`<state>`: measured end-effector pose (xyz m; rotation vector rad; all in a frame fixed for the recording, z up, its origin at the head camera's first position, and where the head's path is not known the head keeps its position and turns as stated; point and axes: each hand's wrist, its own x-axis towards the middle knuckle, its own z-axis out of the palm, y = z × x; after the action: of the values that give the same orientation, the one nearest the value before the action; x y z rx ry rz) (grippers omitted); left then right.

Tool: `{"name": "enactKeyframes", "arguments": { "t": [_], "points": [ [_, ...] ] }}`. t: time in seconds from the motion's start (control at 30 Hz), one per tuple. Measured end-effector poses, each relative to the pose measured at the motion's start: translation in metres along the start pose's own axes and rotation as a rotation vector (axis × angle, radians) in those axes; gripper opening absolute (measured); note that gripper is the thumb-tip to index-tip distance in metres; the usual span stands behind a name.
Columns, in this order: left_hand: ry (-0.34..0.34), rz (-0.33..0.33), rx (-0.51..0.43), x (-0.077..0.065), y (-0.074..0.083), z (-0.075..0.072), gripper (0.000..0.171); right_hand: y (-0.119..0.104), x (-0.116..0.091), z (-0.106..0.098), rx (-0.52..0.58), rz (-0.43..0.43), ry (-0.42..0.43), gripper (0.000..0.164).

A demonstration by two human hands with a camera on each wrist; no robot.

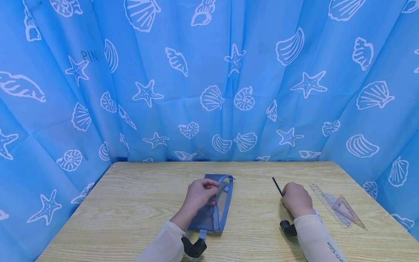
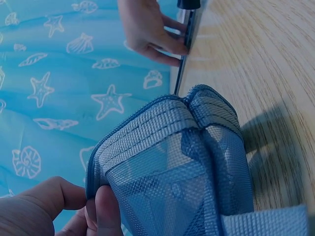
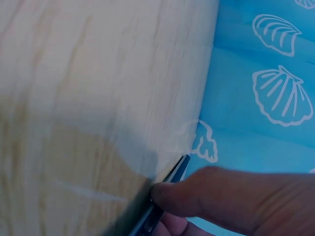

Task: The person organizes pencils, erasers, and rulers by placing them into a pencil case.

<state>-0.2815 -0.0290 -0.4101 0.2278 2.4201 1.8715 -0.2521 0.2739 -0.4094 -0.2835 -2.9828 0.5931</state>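
Note:
In the head view my left hand (image 1: 200, 194) pinches the zipped edge of a blue mesh pencil pouch (image 1: 204, 218), its mouth parted along the zip. The left wrist view has thumb and fingers on the rim of the pouch (image 2: 157, 172), with pale shapes faintly visible through the mesh. To the right, my right hand (image 1: 297, 199) holds a slim dark pen-like stick (image 1: 277, 185) low over the table, its far end pointing away from me. The right wrist view has the thumb pressed along the stick (image 3: 178, 169); the fingers below are mostly hidden.
Right of my right hand, a clear straight ruler (image 1: 322, 198) lies overlapped with a clear set square (image 1: 348, 211) on the wooden table (image 1: 131, 211). A small purple thing (image 1: 316, 214) shows beside my right wrist. A blue shell-patterned curtain (image 1: 209, 72) hangs behind the table and along its sides.

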Motion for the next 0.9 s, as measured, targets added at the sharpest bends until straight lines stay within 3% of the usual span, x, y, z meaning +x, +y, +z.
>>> {"name": "enactKeyframes", "arguments": {
  "t": [0.3,0.73,0.9],
  "points": [
    [0.001,-0.004,0.004,0.0,-0.001,0.0,0.026,-0.006,0.0,0.001,0.128,0.066,-0.103,0.013],
    [-0.001,-0.001,0.013,0.0,0.0,-0.001,0.026,-0.005,0.007,0.01,0.783,0.042,-0.414,0.043],
    [-0.004,0.006,0.02,0.0,0.001,-0.001,0.026,-0.005,0.009,0.014,0.945,-0.01,-0.541,0.047]
  ]
}}
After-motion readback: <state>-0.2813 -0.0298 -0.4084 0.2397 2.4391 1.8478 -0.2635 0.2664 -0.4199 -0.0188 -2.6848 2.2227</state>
